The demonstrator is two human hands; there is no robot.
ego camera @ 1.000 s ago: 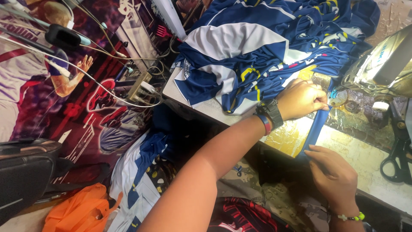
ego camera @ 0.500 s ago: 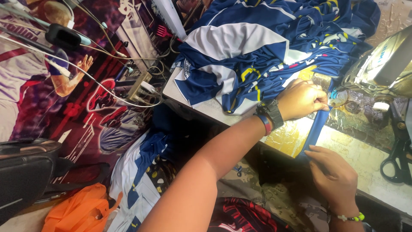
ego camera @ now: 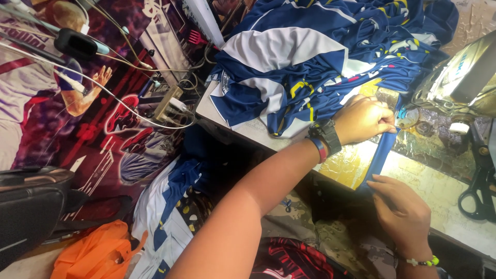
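1. The left hand (ego camera: 364,120) is curled almost shut. Its fingers pinch the top end of a blue strip of cloth (ego camera: 381,155), right beside the sewing machine (ego camera: 457,77).
2. The right hand (ego camera: 403,209) lies lower down, with its fingers bent a little. It presses on the bottom end of the same blue strip, so I think the 2 hands hold the strip flat and straight between them.
3. The blue strip runs across the shiny yellow part of the surface (ego camera: 346,165), from the left hand down to the right hand. It joins a big blue and white shirt (ego camera: 310,57) that lies bunched up on the far side of the surface, out of the way of the hands.
4. The left wrist wears a black watch (ego camera: 326,137). The right wrist wears a thin bead bracelet (ego camera: 421,262).
5. Black scissors (ego camera: 480,186) lie on the surface to the right, near the right hand but not touching it.
6. More blue and white cloth (ego camera: 170,206) hangs down below the surface. An orange bag (ego camera: 98,253) lies on the floor beside a black bag (ego camera: 31,206).
7. White cables (ego camera: 129,111) run to a plug block (ego camera: 170,103) at the left edge of the surface, well away from the hands.
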